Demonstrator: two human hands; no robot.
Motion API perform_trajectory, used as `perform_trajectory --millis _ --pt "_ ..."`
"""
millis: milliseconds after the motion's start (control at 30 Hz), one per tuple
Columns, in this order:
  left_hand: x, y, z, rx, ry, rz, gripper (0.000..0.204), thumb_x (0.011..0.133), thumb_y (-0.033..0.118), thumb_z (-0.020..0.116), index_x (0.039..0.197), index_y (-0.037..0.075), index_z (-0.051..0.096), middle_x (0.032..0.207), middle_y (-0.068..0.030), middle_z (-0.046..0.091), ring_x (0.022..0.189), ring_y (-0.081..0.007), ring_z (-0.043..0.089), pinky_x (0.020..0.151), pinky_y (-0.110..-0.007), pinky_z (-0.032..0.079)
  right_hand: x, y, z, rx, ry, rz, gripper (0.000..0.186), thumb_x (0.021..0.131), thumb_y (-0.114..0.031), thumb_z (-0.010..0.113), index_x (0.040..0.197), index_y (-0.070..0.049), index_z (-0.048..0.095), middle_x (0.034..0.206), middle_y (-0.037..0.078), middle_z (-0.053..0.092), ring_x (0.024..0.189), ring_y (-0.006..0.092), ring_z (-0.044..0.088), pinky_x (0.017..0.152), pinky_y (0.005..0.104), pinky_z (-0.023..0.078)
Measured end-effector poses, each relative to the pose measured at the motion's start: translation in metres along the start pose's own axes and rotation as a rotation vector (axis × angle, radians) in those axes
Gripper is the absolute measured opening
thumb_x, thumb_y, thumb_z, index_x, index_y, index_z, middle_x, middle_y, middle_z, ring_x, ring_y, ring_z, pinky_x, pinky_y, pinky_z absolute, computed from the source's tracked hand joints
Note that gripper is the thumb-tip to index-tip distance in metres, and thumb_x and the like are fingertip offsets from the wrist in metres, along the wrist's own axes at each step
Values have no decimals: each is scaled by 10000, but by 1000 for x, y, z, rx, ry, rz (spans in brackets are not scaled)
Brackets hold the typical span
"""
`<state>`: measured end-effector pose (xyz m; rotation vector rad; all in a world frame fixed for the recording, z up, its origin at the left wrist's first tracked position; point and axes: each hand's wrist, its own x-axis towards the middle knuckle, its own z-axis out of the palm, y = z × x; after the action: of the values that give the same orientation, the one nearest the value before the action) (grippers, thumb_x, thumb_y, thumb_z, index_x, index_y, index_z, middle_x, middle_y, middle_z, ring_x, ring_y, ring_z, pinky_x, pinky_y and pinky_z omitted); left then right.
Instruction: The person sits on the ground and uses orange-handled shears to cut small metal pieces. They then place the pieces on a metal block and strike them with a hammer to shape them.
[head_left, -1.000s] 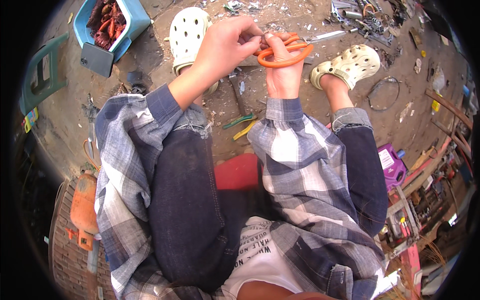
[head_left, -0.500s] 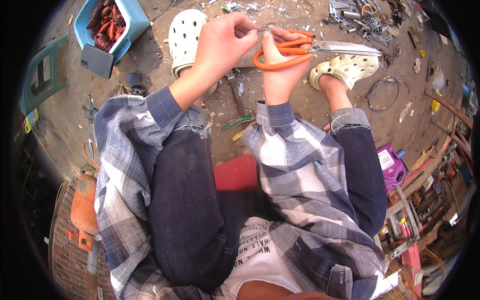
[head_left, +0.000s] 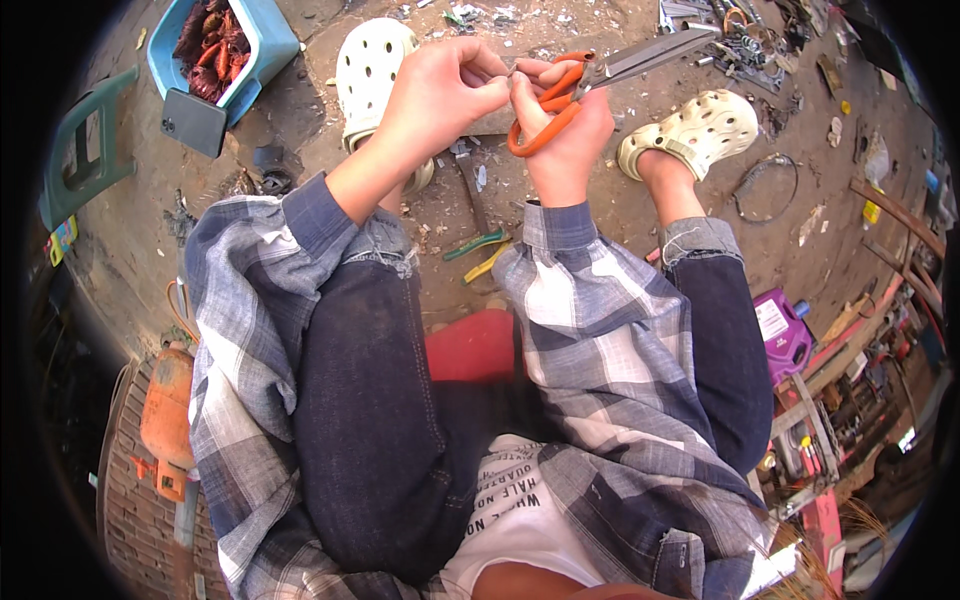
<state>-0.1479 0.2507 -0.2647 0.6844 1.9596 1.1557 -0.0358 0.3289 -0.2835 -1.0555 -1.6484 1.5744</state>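
My right hand (head_left: pixel 572 150) is closed around a pair of scissors (head_left: pixel 640 60) with orange handles, its thumb lying by the loops. The grey blades point up and to the right, away from me. My left hand (head_left: pixel 450 85) meets the right thumb and fingertips in a pinch. Whatever thin, small thing may be between those fingertips is too small to name. Both hands are above the dirt floor, between my two cream clogs, the left clog (head_left: pixel 375 70) and the right clog (head_left: pixel 705 135).
A blue tub (head_left: pixel 270 40) of reddish-brown bundles stands at far left, a smartphone (head_left: pixel 195 122) at its edge. Pliers (head_left: pixel 478 243) with green and yellow handles lie below my hands. Metal scraps (head_left: pixel 755 68) spread at far right. A purple jug (head_left: pixel 783 330) stands by my right knee.
The scissors have swung so their blades tilt up to the right instead of lying nearly level. My right hand has turned with them, and my left hand has shifted slightly left.
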Motion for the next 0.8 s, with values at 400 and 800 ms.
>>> perform_trajectory --millis 400,800 --pt "-15 5 -14 -229 -47 -239 144 819 89 649 914 -19 639 784 -33 651 701 -77 604 651 -214 498 -5 -2 10 91 -16 97 204 751 30 654 818 -29 470 825 89 665 708 143 649 632 263 521" --pt "-8 8 -12 -534 -22 -314 145 845 83 617 936 -30 616 847 -83 655 758 -134 645 695 -254 549 -2 -9 -2 214 -43 244 170 820 13 612 890 2 457 853 89 633 733 104 603 616 236 491"
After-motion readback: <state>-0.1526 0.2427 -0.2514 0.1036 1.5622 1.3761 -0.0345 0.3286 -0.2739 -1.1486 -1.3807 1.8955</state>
